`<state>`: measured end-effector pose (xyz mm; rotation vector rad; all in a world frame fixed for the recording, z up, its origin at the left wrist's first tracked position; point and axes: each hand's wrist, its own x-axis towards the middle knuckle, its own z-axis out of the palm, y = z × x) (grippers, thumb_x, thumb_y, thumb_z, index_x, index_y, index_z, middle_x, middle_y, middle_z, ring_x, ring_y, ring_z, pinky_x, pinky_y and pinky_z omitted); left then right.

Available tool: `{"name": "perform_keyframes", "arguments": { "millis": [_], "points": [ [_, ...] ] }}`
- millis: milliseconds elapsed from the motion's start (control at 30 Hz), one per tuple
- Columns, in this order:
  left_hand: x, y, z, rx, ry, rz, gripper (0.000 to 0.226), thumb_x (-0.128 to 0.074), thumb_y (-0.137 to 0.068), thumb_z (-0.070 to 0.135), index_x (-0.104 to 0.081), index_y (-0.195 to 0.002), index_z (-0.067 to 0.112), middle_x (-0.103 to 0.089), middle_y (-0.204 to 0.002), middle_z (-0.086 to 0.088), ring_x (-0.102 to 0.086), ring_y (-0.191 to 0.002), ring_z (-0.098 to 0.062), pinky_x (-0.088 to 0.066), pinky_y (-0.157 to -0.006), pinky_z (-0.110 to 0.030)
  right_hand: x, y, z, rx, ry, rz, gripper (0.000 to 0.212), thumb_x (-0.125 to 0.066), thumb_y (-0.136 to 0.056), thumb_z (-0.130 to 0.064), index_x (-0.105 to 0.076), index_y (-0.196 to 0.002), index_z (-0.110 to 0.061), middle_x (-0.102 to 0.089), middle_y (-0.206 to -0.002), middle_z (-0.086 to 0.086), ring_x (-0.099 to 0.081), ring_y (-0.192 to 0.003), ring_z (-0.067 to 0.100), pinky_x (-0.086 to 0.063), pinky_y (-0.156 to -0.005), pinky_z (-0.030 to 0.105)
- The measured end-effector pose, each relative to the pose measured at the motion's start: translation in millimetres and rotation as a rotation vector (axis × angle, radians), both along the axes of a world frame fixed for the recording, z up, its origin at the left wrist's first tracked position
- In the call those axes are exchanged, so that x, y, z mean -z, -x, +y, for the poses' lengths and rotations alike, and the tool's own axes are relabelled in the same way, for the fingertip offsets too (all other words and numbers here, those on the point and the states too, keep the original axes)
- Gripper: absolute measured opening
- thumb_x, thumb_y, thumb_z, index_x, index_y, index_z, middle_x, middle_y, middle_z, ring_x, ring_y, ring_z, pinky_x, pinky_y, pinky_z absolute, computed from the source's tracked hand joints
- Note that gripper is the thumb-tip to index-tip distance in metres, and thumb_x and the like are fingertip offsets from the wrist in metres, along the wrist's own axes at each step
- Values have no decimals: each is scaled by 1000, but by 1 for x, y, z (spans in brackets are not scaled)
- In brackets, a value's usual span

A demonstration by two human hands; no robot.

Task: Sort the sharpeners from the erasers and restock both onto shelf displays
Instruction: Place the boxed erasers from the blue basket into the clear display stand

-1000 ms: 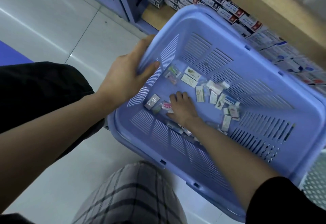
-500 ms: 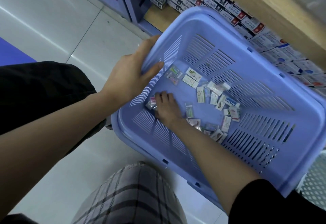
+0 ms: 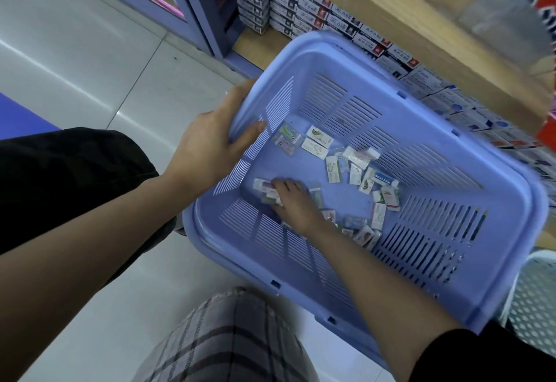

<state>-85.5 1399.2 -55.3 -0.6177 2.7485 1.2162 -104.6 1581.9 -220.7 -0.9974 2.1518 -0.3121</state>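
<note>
The right hand (image 3: 296, 204) reaches down to the basket floor, its fingers curled over a bunch of packets (image 3: 262, 186) at the near-left corner, and a few wrapped ends stick out past the fingertips. The left hand (image 3: 210, 150) grips the left rim of the basket (image 3: 313, 60), with the thumb hooked inside against the slotted wall and the fingers wrapped round the outside. It holds the basket tilted above the floor (image 3: 90, 66).

The rest of the stock lies loose on the basket floor. Two white erasers (image 3: 317, 141) with a green mark sit side by side towards the far-left corner, just beside some clear-wrapped pieces (image 3: 285, 139) that are too small to tell apart. A scatter of white packets (image 3: 358, 168) runs across the middle, among them a blue-labelled eraser (image 3: 383, 178). More packets (image 3: 361, 231) are heaped along the near edge, just right of the right wrist.

Beyond the basket's far rim, a wooden shelf (image 3: 406, 5) carries rows of stacked boxes (image 3: 301, 5). A plaid trouser knee (image 3: 234, 336) shows below the basket, and a white perforated bin (image 3: 532, 306) stands at its near-right corner.
</note>
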Motion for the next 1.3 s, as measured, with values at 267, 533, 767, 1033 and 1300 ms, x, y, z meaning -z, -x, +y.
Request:
{"name": "perform_keyframes", "arguments": {
  "millis": [267, 533, 767, 1033, 1300],
  "points": [
    [-14, -2, 6, 87, 319, -69, 63, -49, -96, 37, -24, -147, 9, -41, -140, -18, -44, -122, -39, -36, -94, -45, -96, 23, 41, 198, 95, 10, 46, -52, -96, -19, -36, -137, -7, -45, -124, 17, -40, -116, 31, -36, -92, 35],
    [-97, 18, 71, 152, -280, -95, 53, -45, -97, 39, -35, -141, 11, -39, -146, -8, -44, -128, -24, -39, -98, -31, -277, 47, 72, 237, 235, 129, 50, -54, -95, -27, -33, -136, -8, -41, -132, 13, -39, -119, 26, -36, -96, 34],
    [-167, 41, 117, 115, -1363, -525, 76, -23, -87, 71, -71, -98, 13, -71, -90, -13, -69, -81, -28, -56, -75, -37, -373, 47, 92, 242, 332, 259, 49, -66, -88, -20, -38, -124, -3, -44, -118, 9, -41, -98, 12, -30, -79, 11],
    [-179, 61, 128, 76, -1488, -394, 28, -58, -83, 35, -67, -92, 10, -69, -80, -7, -67, -67, -16, -56, -79, -34, -351, 68, 97, 301, 362, 466, 54, -73, -80, -26, -48, -122, -6, -44, -127, 10, -37, -112, 22, -31, -96, 26],
    [-196, 77, 111, 93, -1422, -217, 48, -67, -71, -3, -62, -118, 9, -68, -103, -14, -68, -86, -24, -58, -78, -36, -368, 85, 107, 525, 489, 34, 49, -61, -90, -17, -40, -134, -19, -57, -109, -18, -54, -93, -11, -39, -79, 5]
  ]
}}
